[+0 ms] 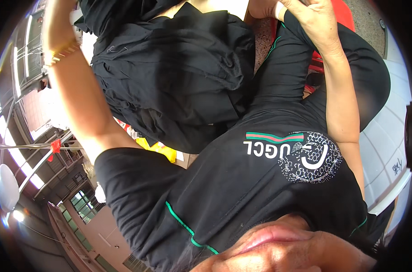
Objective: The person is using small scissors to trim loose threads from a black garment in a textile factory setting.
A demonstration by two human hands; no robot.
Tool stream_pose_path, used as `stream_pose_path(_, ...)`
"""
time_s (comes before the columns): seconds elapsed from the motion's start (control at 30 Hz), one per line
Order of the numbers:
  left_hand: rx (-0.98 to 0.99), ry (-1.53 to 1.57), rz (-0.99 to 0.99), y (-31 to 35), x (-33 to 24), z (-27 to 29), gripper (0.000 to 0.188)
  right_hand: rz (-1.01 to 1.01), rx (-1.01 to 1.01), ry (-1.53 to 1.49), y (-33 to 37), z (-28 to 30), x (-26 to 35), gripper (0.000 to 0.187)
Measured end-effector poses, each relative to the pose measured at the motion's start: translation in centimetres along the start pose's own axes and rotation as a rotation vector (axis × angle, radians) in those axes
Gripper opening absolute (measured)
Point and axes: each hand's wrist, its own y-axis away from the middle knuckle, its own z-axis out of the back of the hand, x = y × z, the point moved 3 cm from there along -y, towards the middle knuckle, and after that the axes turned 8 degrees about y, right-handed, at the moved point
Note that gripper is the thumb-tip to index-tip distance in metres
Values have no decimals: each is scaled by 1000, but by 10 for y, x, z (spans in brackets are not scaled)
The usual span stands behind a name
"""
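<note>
A large heap of black cloth [169, 68] lies folded and rumpled beside my legs, at the upper left of my body. My left arm reaches up past its left side. My left hand [57, 20], beyond a gold-coloured bracelet [61, 53], runs off the top edge, so its fingers are hidden. My right hand [315, 22] is at the top right, above my bent leg, near a bare patch of skin with a white band [279, 10]. Its fingers look curled, partly cut off by the edge. What they hold, if anything, does not show.
Red plastic seat parts [345, 14] show behind my leg. A yellow plastic bag [157, 149] lies under the cloth's near edge. White tiles [392, 122] stretch along the right. Cords, a red ribbon [55, 148] and a roof frame are at the left.
</note>
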Motion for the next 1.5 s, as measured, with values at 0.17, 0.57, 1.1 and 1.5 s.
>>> stream_pose_path(0.17,720,-502,53,133,46,-75,45,-47,143,0,11,-22,-1,35)
stream_pose_path(0.57,439,473,105,259,-42,25,25,-271,357,-142,25,-48,-28,37)
stream_pose_path(1.1,407,-268,-106,231,-9,-58,29,-37,480,182,38,-59,-60,32)
stream_pose_path(1.5,787,-297,-19,210,32,-93,41,150,479,318,29,-53,1,20)
